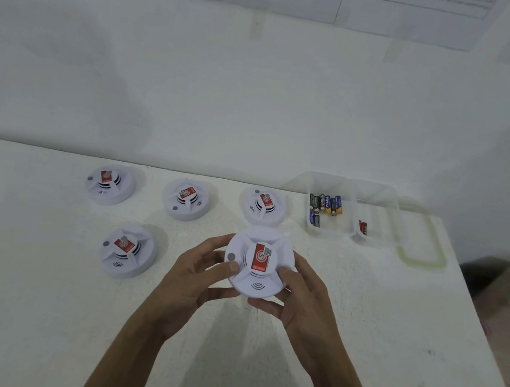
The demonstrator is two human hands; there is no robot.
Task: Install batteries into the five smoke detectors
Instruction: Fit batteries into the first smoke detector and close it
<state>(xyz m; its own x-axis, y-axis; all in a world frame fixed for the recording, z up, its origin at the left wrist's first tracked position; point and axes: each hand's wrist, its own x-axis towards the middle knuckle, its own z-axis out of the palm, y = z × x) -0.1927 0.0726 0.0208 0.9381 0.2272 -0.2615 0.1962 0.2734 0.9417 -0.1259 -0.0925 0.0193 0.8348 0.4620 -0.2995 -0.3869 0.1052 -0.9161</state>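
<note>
**Held unit.** The held smoke detector (260, 263) is carried clear of the desk (28, 290), labelled side up. It is gripped at the rim by both hands. The fingers (217, 266) of the left hand (195, 279) are curled round its left edge. Those of the right hand (300, 299) are curled round its right and lower edge, with the thumb laid on the top face.

**Hazards (judged).**
- The housing is smooth and round, so it may slip and be dropped onto the desk if it is twisted by the fingertips alone.
- The underside is hidden. If the battery bay is there, a cover forced the wrong way may be cracked.
- The batteries (326, 205) lie mixed and in differing directions, so a cell may be fitted with its polarity reversed.

**Surroundings.** Four more detectors are set on the desk with their labels up:
- rear left detector (110, 184)
- rear middle detector (187, 199)
- rear right detector (263, 205)
- front left detector (127, 251)

The batteries are kept in a clear container (328, 232) just to the right of the rear right detector. A smaller tub (379, 210) is set against it and holds a red item (362, 227) that cannot be identified. A clear lid (421, 258) with a greenish seal lies beside the tub, near the right edge of the desk.

**Obstructions.** The path from the right hand to the container is open. The rear right detector sits close beside that path and may be knocked during a reach
</note>
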